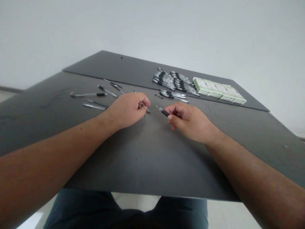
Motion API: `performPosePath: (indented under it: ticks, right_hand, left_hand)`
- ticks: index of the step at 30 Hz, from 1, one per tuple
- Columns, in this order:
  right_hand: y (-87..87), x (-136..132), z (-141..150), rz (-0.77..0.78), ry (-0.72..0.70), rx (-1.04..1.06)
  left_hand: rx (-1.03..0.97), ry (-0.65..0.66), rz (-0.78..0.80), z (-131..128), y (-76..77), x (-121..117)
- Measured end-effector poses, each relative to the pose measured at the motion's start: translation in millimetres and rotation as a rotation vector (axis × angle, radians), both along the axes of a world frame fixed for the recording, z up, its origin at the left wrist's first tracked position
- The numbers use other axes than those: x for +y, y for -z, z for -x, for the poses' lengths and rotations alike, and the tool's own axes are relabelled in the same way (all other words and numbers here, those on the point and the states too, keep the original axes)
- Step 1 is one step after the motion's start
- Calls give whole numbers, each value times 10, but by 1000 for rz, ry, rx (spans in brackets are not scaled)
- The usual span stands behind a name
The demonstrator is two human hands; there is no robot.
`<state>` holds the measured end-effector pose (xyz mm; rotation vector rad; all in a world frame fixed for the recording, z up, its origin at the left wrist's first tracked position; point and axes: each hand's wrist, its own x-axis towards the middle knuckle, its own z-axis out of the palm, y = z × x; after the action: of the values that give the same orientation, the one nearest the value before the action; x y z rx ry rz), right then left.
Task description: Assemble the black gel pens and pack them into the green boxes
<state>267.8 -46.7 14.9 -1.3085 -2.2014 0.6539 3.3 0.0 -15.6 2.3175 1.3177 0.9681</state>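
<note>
Fingers: left hand (128,109) curled in, thumb by index. Dark sliver (148,112) and clear bit (145,115) show at the tips; grip is hidden, can't tell if it's pinching either. Right hand (190,122) pinches a pen (164,112) by its black grip, tip aimed left and far, looks held above the table (147,159).

Left to right: loose stuff at mixed angles on the left. Black-gripped barrel (102,94), then thin rod (96,102) with clear tube (92,106) just on its near side, then second barrel (108,91) a bit right. Left hand next, a gap, then the pen in the right hand. Far of that, a small black piece (159,96) just left of a short row (175,94) of pens. Two bigger piles behind: left pile (164,79), right pile (184,83). Pale green boxes (219,90) at far right, just beside the right pile.

My read: one pen mid-handling, likely putting parts together. Back end is in the palm, can't confirm it's complete. Next move calls for a steady right pinch and the left lining up its bit, if it has one.
</note>
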Motion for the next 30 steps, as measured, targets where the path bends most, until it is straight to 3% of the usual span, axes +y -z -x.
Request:
performPosePath:
  ticks: [6,10,18,22,26,30]
  right_hand:
    - [19,39,-21,13,18,16]
    - [16,42,-24,-18,8,0]
    - [29,57,-16,-78,14,-67]
    - [10,45,2,-81,-2,-86]
    - [-9,35,5,-108,-20,-95]
    - [-19,36,-2,-130,-21,-110]
  left_hand:
    - [280,42,-68,17,68,57]
    - [328,73,-118,23,78,68]
    - [354,137,-25,17,90,95]
    - [212,121,-5,-10,35,31]
    - [-182,52,147,-70,-12,-61]
    - [-529,102,295,-114,42,-85]
